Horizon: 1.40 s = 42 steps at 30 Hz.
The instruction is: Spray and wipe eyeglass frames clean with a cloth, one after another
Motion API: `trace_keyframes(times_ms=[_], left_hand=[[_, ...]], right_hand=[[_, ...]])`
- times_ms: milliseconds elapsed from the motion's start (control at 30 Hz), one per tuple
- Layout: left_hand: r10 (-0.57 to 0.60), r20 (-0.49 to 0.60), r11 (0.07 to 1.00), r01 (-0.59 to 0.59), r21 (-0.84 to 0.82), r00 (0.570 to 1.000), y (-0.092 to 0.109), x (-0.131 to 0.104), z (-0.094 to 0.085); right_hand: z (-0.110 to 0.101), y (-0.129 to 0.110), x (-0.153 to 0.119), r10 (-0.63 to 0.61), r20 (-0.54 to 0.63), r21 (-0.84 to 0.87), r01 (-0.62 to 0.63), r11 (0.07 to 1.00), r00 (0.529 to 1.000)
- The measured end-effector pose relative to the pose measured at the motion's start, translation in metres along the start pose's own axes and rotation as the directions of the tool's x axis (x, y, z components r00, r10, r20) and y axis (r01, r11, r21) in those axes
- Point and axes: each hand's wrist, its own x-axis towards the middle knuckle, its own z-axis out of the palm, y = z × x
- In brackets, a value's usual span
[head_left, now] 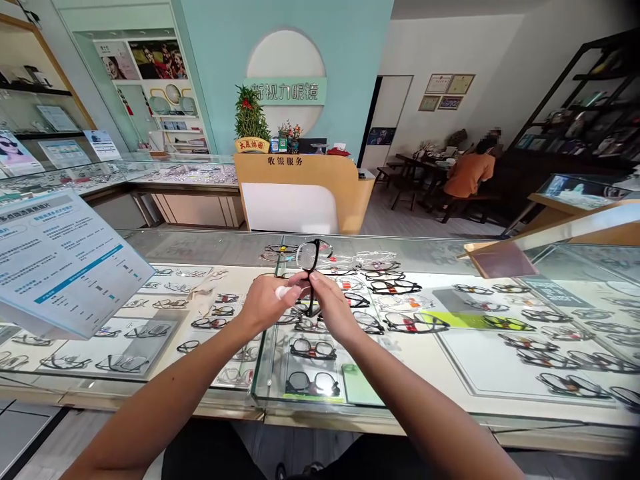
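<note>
A pair of black-framed eyeglasses (pixel 317 257) is held on end above the glass display counter (pixel 264 357), one lens above the fingers and the other below. My right hand (pixel 334 305) is closed on the middle of the frame, near the bridge. My left hand (pixel 267 303) is closed round a small white object (pixel 283 291), mostly hidden by the fingers. Its fingertips reach the eyeglasses from the left. Beneath both hands, rows of eyeglasses lie in the counter, among them a black pair (pixel 313 348) and dark-lensed glasses (pixel 313 383).
A printed sign (pixel 70 260) leans over the counter at left. To the right, a tilted mirror-like panel (pixel 510 259) stands on the glass. Beyond are a wooden cashier desk (pixel 353 190) and a potted plant (pixel 251 117). A person in orange (pixel 470 175) sits at a far table.
</note>
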Motion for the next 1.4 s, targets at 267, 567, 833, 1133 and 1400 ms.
trace_keyframes(times_ms=[267, 567, 833, 1133, 1400], left_hand=[[-0.045, -0.114, 0.982, 0.064, 0.177, 0.993, -0.024, 0.018, -0.019], [-0.269, -0.652, 0.801, 0.541, 0.257, 0.709, -0.108, 0.057, -0.117], [-0.368, -0.658, 0.731, 0.642, 0.232, 0.656, -0.156, 0.048, -0.152], [-0.429, -0.657, 0.717, 0.676, 0.169, 0.620, -0.163, 0.047, -0.153], [-0.392, -0.694, 0.718, 0.673, 0.181, 0.604, -0.147, 0.045, -0.147]], right_hand=[[-0.001, 0.005, 0.003, -0.006, -0.023, 0.015, 0.006, 1.000, 1.000], [-0.004, 0.013, 0.002, 0.006, -0.040, -0.030, -0.007, 1.000, 0.999], [-0.007, 0.018, 0.005, 0.032, -0.052, -0.038, -0.034, 0.999, 0.998], [-0.008, 0.018, 0.005, 0.023, -0.038, -0.013, -0.024, 1.000, 0.999], [-0.009, 0.021, 0.006, 0.024, -0.045, -0.013, -0.025, 1.000, 0.999]])
